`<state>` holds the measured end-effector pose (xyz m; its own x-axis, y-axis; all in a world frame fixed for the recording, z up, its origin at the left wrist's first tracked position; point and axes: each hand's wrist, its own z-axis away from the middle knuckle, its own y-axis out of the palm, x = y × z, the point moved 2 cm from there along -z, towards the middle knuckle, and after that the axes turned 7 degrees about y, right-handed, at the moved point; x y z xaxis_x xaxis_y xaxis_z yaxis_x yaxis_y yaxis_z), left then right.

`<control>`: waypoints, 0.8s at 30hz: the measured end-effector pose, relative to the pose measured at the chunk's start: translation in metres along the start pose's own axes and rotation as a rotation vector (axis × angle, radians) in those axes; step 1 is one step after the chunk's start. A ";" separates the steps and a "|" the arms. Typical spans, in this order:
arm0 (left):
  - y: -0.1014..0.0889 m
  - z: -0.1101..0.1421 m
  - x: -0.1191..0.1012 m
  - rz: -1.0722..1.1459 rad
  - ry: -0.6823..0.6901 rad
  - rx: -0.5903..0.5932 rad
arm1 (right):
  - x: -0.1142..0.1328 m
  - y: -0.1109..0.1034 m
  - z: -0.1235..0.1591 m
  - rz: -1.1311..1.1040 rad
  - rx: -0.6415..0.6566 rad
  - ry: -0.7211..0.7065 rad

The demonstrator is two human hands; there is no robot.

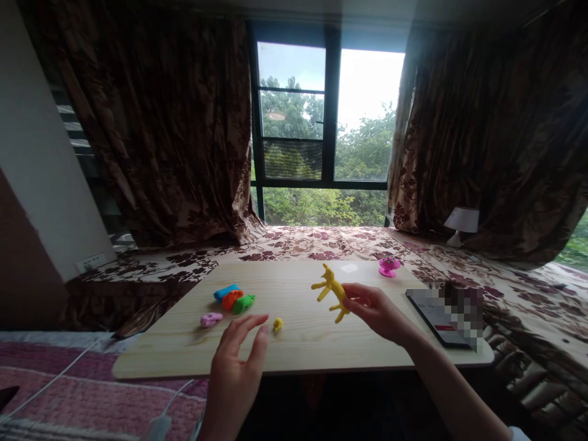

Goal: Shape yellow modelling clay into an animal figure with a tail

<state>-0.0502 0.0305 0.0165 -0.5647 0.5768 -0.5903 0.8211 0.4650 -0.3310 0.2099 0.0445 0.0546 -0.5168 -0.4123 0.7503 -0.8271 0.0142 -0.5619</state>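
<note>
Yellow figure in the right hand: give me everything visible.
The yellow figure looks like molded clay: slim body, at least four thin limbs jutting leftward and down, small points at its upper end. It tilts, top leaning left in view, pinched on its right side by the right hand. It appears raised off the table.

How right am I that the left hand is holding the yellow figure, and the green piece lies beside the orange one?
Wrong hand: the head view shows the right hand holding the yellow figure. The green piece does lie beside the orange one.
</note>
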 end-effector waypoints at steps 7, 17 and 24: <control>0.011 0.005 0.069 -0.088 -0.018 0.049 | -0.069 0.006 -0.059 0.346 -0.046 0.061; 0.018 0.008 0.071 -0.107 0.006 0.087 | -0.081 0.018 -0.077 0.572 0.126 0.068; 0.018 0.007 0.070 -0.127 0.005 0.106 | -0.079 0.020 -0.078 0.631 0.145 0.067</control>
<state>-0.0741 0.0745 -0.0363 -0.6646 0.5210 -0.5356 0.7472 0.4611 -0.4786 0.2166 0.1480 0.0108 -0.9103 -0.3070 0.2778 -0.3239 0.1100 -0.9397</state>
